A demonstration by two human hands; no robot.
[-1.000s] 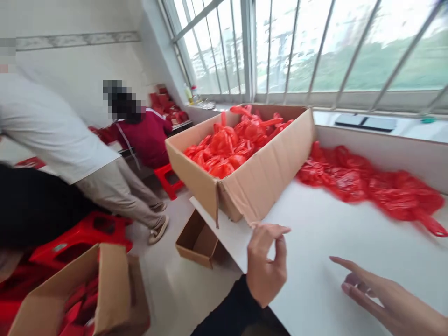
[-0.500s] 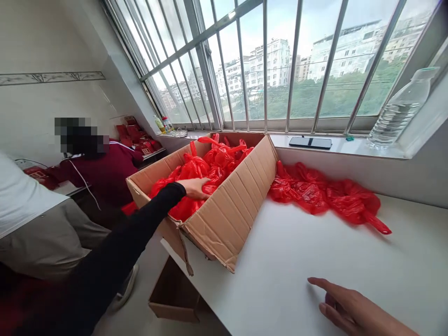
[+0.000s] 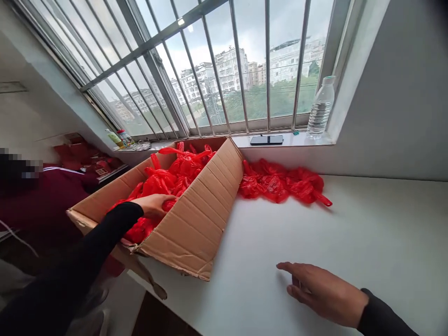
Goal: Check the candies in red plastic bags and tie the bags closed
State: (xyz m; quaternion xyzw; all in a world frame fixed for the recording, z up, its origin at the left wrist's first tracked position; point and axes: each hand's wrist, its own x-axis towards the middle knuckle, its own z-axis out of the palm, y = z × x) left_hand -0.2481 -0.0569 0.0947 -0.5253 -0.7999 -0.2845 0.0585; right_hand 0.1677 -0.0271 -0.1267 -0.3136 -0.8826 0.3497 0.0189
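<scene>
My left hand (image 3: 154, 205), in a black sleeve, reaches into a long cardboard box (image 3: 196, 210) full of red plastic bags (image 3: 163, 179). Its fingers curl round one of the bags near the box's right wall, and their tips are partly hidden among the red plastic. Low over the white table (image 3: 252, 242) hovers my right hand (image 3: 318, 287), to the right of the box. Its index finger points forward, the thumb stands apart below, and nothing is held. A row of crumpled red plastic bags (image 3: 280, 182) lies on the table beyond it, along the wall.
On the windowsill lie a phone (image 3: 266, 140) and a clear water bottle (image 3: 320, 112), with small bottles (image 3: 115, 138) further left. A barred window rises behind. At the left sits a person in a maroon top (image 3: 63, 193), near red packages (image 3: 84, 156).
The view has swung to the right, so the box and bags appear further left. More of my right wrist and sleeve shows. My left hand stays in the box at the same bag.
</scene>
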